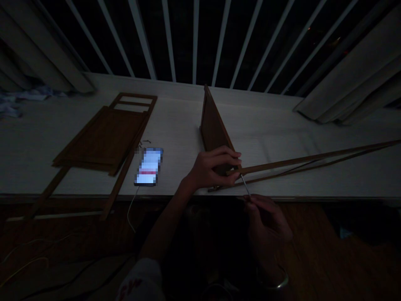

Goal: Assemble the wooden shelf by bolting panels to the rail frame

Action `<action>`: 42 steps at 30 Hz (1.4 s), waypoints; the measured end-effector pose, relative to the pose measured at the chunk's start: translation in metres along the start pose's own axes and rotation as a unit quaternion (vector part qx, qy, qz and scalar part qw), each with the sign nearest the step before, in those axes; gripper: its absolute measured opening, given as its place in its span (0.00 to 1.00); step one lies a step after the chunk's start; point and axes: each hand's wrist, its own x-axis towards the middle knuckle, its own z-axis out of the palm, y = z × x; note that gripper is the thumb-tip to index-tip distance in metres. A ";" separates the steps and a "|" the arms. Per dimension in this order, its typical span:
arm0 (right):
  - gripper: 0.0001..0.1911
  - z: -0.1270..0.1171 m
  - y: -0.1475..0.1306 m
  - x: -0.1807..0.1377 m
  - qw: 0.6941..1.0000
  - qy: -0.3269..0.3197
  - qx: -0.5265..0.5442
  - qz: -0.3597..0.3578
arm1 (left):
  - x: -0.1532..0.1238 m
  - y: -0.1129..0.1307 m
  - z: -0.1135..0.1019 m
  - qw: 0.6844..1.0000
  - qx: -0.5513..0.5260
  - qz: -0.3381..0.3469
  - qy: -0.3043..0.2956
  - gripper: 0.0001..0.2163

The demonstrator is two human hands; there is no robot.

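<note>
In the dim light, my left hand (213,168) is closed around the lower corner of a brown wooden panel (215,121) that stands on edge. At that corner the panel meets a long, narrow wooden frame (291,162) stretching off to the right. My right hand (270,221) grips what looks like a screwdriver (246,185). Its thin metal shaft points up and left, with the tip at the corner beside my left fingers. The handle is hidden in my right hand, and whether a screw sits under the tip is too dark to tell.
A second wooden panel with frame (103,136) lies on the left, its legs past the edge of the white ledge (178,125). Nearby are a lit phone (148,166) on a cable (129,213) and several small dark pieces (145,141). White bars (196,42) and curtains (347,83) stand behind.
</note>
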 end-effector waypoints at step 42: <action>0.03 -0.002 -0.006 0.002 0.999 -0.016 -0.004 0.032 | -0.001 -0.002 0.000 1.000 -0.014 0.000 -0.003 0.12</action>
